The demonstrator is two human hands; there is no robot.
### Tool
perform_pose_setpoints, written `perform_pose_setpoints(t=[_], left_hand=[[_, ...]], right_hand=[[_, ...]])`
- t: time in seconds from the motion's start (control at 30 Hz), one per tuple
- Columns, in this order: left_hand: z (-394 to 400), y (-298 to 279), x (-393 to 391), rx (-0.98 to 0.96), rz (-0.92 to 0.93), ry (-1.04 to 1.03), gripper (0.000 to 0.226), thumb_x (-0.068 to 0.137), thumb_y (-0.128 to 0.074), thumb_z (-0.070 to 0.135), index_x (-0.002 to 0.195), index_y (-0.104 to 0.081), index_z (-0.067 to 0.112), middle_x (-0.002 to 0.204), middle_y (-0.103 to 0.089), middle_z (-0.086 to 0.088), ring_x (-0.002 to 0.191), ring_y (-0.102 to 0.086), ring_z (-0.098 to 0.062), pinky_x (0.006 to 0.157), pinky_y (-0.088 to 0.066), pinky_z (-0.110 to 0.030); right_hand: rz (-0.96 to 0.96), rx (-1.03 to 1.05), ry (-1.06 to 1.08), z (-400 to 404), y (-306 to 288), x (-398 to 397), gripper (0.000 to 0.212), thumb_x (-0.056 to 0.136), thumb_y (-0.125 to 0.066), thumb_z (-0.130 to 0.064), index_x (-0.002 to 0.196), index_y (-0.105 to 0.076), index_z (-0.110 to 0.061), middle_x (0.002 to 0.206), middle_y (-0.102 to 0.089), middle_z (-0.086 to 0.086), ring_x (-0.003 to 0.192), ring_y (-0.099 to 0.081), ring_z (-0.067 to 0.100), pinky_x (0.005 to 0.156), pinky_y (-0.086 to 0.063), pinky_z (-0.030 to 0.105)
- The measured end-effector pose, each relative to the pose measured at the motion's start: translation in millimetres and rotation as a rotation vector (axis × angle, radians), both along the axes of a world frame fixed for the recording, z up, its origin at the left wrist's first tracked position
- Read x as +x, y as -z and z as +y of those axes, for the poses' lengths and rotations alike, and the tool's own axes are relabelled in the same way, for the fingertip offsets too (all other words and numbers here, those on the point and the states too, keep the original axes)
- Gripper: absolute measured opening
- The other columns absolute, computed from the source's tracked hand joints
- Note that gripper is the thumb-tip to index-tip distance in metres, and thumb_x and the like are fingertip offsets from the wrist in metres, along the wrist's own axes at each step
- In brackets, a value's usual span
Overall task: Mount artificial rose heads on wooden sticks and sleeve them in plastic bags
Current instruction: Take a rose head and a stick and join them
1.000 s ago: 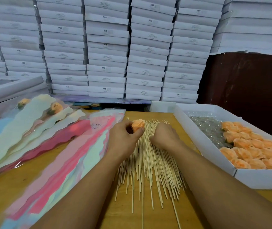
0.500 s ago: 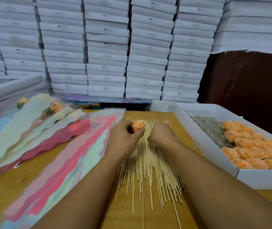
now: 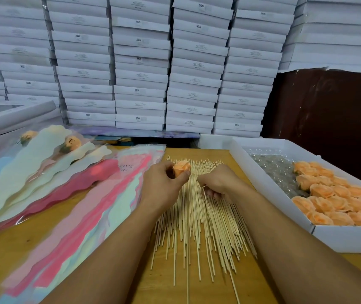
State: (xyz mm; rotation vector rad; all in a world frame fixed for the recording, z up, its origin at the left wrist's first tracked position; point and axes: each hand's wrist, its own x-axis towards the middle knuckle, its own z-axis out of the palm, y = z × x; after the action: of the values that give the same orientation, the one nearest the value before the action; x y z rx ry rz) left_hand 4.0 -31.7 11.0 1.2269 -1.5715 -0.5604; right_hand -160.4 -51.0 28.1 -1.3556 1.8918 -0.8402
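My left hand [image 3: 163, 185] grips an orange rose head [image 3: 181, 168] between thumb and fingers, just above the far end of a spread pile of wooden sticks [image 3: 197, 224] on the table. My right hand [image 3: 218, 183] hovers over the pile with its fingers curled down, pinching a thin stick near its tip. Pastel and pink plastic bags [image 3: 80, 207] lie fanned out to the left. Two sleeved roses [image 3: 71, 144] lie at the far left.
A white box [image 3: 329, 240] at the right holds several orange rose heads [image 3: 333, 200] on bubble wrap. Stacks of white boxes [image 3: 140, 62] rise behind the wooden table [image 3: 10, 257]. Another flat box [image 3: 10, 119] sits at the far left.
My right hand has shifted slightly towards me and its fingers have curled onto a stick. My left hand holds the rose head in nearly the same place.
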Motion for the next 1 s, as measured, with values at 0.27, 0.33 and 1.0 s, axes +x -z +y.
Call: perform_pose_setpoints(t=[0.27,0.33,1.0], left_hand=[[0,-1,1,0.004,-0.004,-0.007,0.021,0.086,-0.075,0.037,0.079,-0.070,0.018,0.072,-0.069,-0.001,0.071,-0.066,-0.020,0.062,-0.049,-0.034],[1,-1,1,0.004,-0.002,-0.009,0.020,0.086,-0.075,0.037,0.079,-0.070,0.019,0.072,-0.068,-0.001,0.070,-0.065,-0.019,0.060,-0.047,-0.030],[4,-8,4,0.162,0.355,0.014,0.018,0.090,-0.072,0.027,0.084,-0.071,0.010,0.072,-0.072,-0.005,0.057,-0.067,-0.012,0.065,-0.058,-0.038]], right_hand=[[-0.397,0.059,-0.143,19,-3,-1,0.006,0.088,-0.061,-0.003,0.086,-0.065,0.000,0.061,-0.066,0.011,0.041,-0.050,0.010,0.036,-0.039,0.020],[-0.425,0.061,-0.176,24,-3,0,0.006,0.088,-0.060,-0.003,0.086,-0.065,0.000,0.061,-0.066,0.011,0.041,-0.050,0.010,0.035,-0.039,0.020],[-0.357,0.007,-0.382,49,-5,14,0.017,0.098,-0.044,-0.010,0.106,-0.057,-0.002,0.061,-0.066,0.014,0.041,-0.055,0.019,0.034,-0.040,0.024]])
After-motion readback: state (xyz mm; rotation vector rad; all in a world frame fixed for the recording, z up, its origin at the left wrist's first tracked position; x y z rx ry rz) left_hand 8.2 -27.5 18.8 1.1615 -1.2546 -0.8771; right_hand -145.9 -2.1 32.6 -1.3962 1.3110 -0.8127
